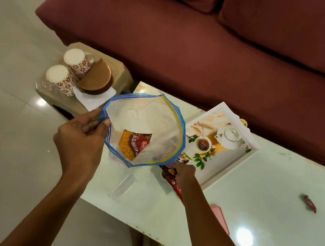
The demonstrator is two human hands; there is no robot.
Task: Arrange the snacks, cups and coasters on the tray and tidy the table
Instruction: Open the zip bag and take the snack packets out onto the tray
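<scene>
On the far left, two patterned cups [76, 61] are standing upside down on a low stool [120, 75] beside the table, with a stack of wooden coasters [97, 79] leaning just to their right, all well apart from the tray. The left hand [84, 132] is pinching the left rim of a clear zip bag [158, 118], thumb on the inside, and is holding its mouth wide open and facing upward above the table's left end. One yellow-and-maroon snack packet [133, 141] is lying inside the bag, low on its near side. The right hand [184, 171] is gripping a red packet [172, 179] at the bag's near right rim; whether it is pinching the rim too cannot be told. The red packet's long axis is running from near right to far left, and it is lying outside the mouth. The printed tray [232, 167] is sitting just right of that hand, so the right hand is likely the one to carry snacks across; its near left rim is the edge to clear. A clear container [122, 186] is lying on its side on the table [275, 181] below the bag. Further right, two small red sachets [309, 203] are lying loose on the table.
</scene>
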